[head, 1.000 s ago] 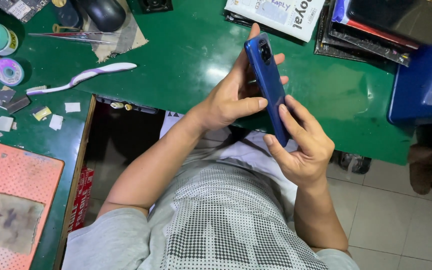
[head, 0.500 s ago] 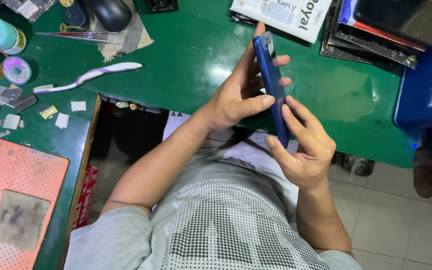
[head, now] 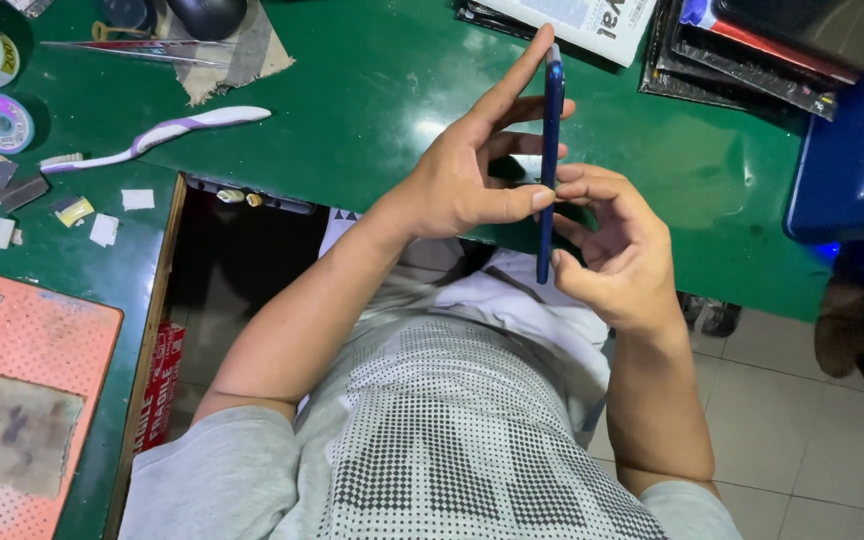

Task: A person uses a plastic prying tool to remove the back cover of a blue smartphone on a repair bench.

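1. While it is held edge-on above the green desk, the blue smartphone is seen only as a thin upright strip between the two hands.
2. The phone is gripped by the left hand: the thumb is pressed against its near edge, the index finger is stretched up towards its top end, and the other fingers are curled behind it.
3. The lower half of the phone is pinched by the right hand, with the fingertips bent against its side and the thumb set lower down.
4. Whether the screen or the back is turned to either side cannot be told.
5. A white and purple toothbrush is laid on the desk well to the left of the hands, with metal tweezers beyond it and a small spool near the left edge.
6. Small white scraps are scattered beside an orange perforated mat.
7. Stacked booklets and dark sleeves are seen at the far edge, just beyond the phone's top.
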